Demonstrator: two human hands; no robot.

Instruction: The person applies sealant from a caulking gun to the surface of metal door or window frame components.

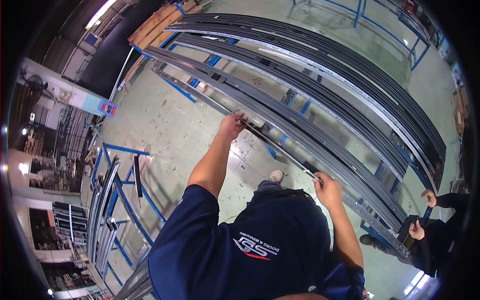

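Note:
A long thin dark strip (280,148) runs slantwise between my two hands, beside the nearest grey metal profile (300,131). My left hand (233,126) is closed on the strip's upper left end. Farther down to the right, my right hand (327,190) pinches the same strip, its fingers wrapped round it. Long dark profiles (325,60), some with white printed tape, lie side by side beyond the strip on blue supports.
At the right edge a co-worker (440,240) in dark clothing has both hands near the profiles' ends. A blue rack (131,200) holding profiles stands at the left. Wooden boards (156,26) lie at the top. A fan (35,83) hangs at far left.

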